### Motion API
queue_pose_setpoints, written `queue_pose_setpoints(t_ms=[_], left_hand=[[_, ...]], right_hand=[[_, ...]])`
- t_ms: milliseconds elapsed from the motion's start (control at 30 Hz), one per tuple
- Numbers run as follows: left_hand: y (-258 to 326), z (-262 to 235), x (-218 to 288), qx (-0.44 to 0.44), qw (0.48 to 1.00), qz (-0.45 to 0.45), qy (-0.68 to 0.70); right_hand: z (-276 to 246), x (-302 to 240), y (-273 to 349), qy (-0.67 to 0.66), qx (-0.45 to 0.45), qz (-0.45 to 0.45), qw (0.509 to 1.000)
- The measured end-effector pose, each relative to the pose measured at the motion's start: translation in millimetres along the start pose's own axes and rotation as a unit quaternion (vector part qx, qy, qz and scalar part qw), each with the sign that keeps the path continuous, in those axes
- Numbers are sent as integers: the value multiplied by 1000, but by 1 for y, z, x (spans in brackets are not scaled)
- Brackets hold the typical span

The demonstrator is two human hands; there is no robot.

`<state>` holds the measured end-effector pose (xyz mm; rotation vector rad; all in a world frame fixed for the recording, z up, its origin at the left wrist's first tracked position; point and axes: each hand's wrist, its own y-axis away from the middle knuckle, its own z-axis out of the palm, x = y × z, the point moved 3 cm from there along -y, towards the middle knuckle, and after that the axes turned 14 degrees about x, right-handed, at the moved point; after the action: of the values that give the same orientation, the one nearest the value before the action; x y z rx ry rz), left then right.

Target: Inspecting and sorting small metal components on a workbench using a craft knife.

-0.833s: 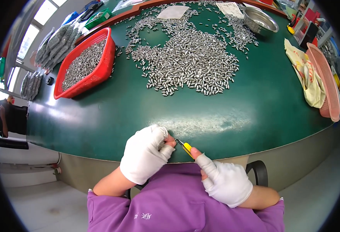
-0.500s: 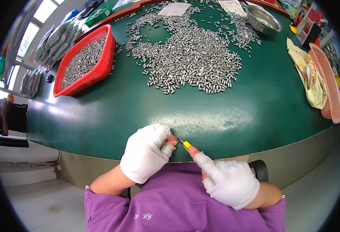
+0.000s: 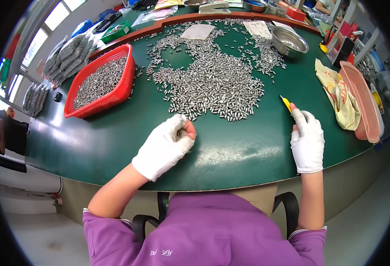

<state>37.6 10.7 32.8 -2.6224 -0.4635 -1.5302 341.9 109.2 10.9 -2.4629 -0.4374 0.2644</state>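
Note:
My left hand (image 3: pixel 165 146), in a white glove, rests on the green table (image 3: pixel 115 142) with its fingers curled shut just below a big heap of small silver metal pieces (image 3: pixel 212 82). Whether it pinches a piece I cannot tell. My right hand (image 3: pixel 307 139), also gloved, is out to the right on the table and holds a small yellow-handled tool (image 3: pixel 285 103) pointing away from me.
A red basket (image 3: pixel 101 82) full of metal pieces stands at the left. A steel bowl (image 3: pixel 289 41) sits at the back right, a pink tray (image 3: pixel 361 102) and a yellow cloth (image 3: pixel 337 93) at the right edge. Papers lie behind the heap.
Both hands were together at the table's near edge, tool tip against the left fingers. The left hand has moved up toward the heap and the right hand has swung out to the right.

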Motion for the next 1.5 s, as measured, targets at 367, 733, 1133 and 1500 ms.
queue_pose_setpoints(t_ms=[367,733,1133,1500], left_hand=[[-24,4,-12,-101,944,-121,290],[-29,6,-35,-234,768,-175,570],[-28,17,-33,-258,713,-188,624],[-24,14,-33,-215,789,-181,546]], right_hand=[[-5,-134,-49,-380,-25,-220,898],[27,-151,-62,-431,3,-217,876],[27,-157,-56,-426,-9,-254,868],[33,-153,-53,-404,-18,-240,882]])
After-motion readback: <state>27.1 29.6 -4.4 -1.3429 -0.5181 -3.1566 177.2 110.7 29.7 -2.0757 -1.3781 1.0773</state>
